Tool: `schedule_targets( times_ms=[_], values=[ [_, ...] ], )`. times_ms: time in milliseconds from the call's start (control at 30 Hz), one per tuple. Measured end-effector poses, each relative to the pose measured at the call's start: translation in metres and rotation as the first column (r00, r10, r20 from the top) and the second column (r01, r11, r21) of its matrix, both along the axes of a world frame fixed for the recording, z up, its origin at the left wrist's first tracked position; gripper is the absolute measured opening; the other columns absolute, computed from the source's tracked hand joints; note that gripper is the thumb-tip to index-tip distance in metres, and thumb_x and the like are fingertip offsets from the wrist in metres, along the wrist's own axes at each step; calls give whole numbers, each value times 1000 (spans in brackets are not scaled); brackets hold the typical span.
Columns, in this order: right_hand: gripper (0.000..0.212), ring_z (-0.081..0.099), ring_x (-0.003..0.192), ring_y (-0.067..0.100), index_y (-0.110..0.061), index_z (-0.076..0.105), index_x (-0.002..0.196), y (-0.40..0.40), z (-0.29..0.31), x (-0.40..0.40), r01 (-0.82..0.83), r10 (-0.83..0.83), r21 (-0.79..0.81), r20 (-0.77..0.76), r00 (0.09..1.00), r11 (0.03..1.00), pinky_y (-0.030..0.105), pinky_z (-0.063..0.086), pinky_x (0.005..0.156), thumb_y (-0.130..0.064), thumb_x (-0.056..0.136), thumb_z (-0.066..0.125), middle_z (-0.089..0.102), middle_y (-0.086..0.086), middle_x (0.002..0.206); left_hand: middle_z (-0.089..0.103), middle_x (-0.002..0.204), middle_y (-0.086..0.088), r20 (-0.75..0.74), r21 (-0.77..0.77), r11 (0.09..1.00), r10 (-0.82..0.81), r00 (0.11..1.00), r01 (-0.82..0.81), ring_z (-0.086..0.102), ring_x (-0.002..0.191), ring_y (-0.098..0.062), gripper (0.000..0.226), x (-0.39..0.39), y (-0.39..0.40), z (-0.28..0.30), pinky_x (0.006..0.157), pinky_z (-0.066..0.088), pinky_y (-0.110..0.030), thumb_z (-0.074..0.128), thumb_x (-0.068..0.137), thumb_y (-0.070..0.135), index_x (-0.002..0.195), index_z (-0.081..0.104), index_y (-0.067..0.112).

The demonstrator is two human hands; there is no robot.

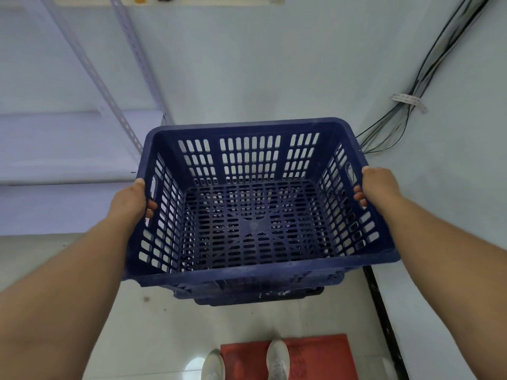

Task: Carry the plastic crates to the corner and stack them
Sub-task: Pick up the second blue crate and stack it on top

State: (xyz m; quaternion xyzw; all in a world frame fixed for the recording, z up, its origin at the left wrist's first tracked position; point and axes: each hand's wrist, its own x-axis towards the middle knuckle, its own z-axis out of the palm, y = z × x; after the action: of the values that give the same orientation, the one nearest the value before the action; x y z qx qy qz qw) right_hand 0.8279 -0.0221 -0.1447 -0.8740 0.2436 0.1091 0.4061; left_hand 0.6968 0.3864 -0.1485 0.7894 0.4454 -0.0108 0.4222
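Head view, looking steeply down. A dark blue crate (258,204) fills the middle of the frame, open side up, empty, its walls and floor slotted. Both arms reach in from the lower corners.

Left hand (131,200) is closed on the crate's left wall at the handle slot: thumb over the rim, fingers (151,207) curled through the slot and showing inside. Right hand (380,186) is closed the same way on the right wall, thumb on the rim, fingertips (359,197) poking through the slot on the inner side.

Under the crate's near edge, in the lower middle of the frame, the rims of more dark crates (255,293) show, nested one inside the next. The held crate sits right over them; whether it rests on the top one or hangs just clear cannot be told.

Pale tiled floor (153,325) below. At the bottom edge, two light shoes (277,360), the right-hand one on a red mat (326,352), the other at its left edge.

Pale wall (247,64) fills the upper frame. At left, a grey slotted-angle shelf frame (129,53) with a light shelf board (55,144) at mid-left. At upper right, a bundle of dark cables (428,64) runs down the wall, bound by a pale tie (408,101), fanning out behind the crate's far right corner. A dark strip (384,325) runs along the floor at lower right.
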Motion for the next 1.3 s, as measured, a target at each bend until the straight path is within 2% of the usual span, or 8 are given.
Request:
schedule_targets(
  times_ms=[67, 167, 300, 500, 700, 933, 1067, 1300],
  values=[
    [35, 60, 98, 38, 5, 48, 125, 2, 3, -1, -38, 38, -158, -4, 999, 987, 37, 48, 78, -5, 93, 40, 59, 25, 112, 62, 101, -27, -106, 181, 979, -77, 991, 96, 57, 92, -40, 42, 4, 0, 8, 83, 43, -42, 27, 98, 23, 112, 54, -6],
    [39, 45, 117, 40, 2, 46, 127, 11, 16, -14, -58, 69, -341, 20, 997, 938, 41, 40, 88, -20, 96, 36, 45, 24, 130, 49, 121, -27, -184, 358, 913, -136, 974, 195, 49, 109, -46, 38, 7, -12, 26, 89, 42, -48, 38, 92, 14, 128, 42, 3],
    [42, 42, 118, 38, -1, 48, 126, 26, 28, -27, -127, 274, -550, 194, 942, 826, 45, 38, 94, -26, 94, 41, 44, 23, 130, 47, 134, -21, -8, 476, 827, -336, 942, 299, 47, 119, -38, 49, 2, -35, 37, 98, 41, -50, 43, 91, 18, 140, 38, 10],
    [23, 54, 91, 33, -7, 57, 84, 57, 34, -63, -89, 226, -353, 368, 902, 931, 36, 39, 69, -24, 90, 44, 53, 17, 103, 45, 146, -10, 148, 139, 925, -372, 916, 354, 45, 130, -26, 50, -20, -61, 48, 106, 32, -36, 44, 96, 26, 144, 37, 14],
    [33, 55, 103, 27, -7, 61, 112, 78, 40, -105, -21, 149, -295, 419, 896, 955, 33, 40, 77, -27, 94, 43, 56, 13, 119, 45, 145, -7, 208, 92, 877, -481, 852, 472, 45, 129, -23, 48, -24, -62, 59, 100, 33, -31, 42, 97, 27, 144, 37, 17],
    [31, 57, 108, 27, -11, 59, 117, 85, 40, -160, 196, -87, -216, 428, 899, 957, 36, 42, 91, -29, 95, 46, 55, 11, 123, 46, 145, -1, 301, 33, 729, -660, 688, 684, 44, 129, -15, 46, -15, -113, 65, 101, 30, -23, 43, 98, 29, 143, 39, 18],
    [31, 58, 102, 24, -12, 61, 113, 71, 27, -194, 271, -157, -240, 406, 900, 932, 29, 41, 80, -30, 94, 44, 57, 9, 119, 45, 145, 1, 341, 29, 614, -748, 570, 789, 44, 128, -12, 46, -28, -156, 65, 100, 32, -20, 43, 98, 30, 143, 39, 20],
    [34, 54, 110, 21, -11, 55, 124, 28, 13, -274, 416, -331, -182, 367, 869, 891, 26, 38, 89, -27, 97, 42, 53, 8, 126, 48, 141, 4, 382, 4, 464, -819, 428, 886, 43, 112, 0, 43, -80, -220, 45, 98, 31, -16, 43, 98, 29, 140, 43, 22]
  ],
)
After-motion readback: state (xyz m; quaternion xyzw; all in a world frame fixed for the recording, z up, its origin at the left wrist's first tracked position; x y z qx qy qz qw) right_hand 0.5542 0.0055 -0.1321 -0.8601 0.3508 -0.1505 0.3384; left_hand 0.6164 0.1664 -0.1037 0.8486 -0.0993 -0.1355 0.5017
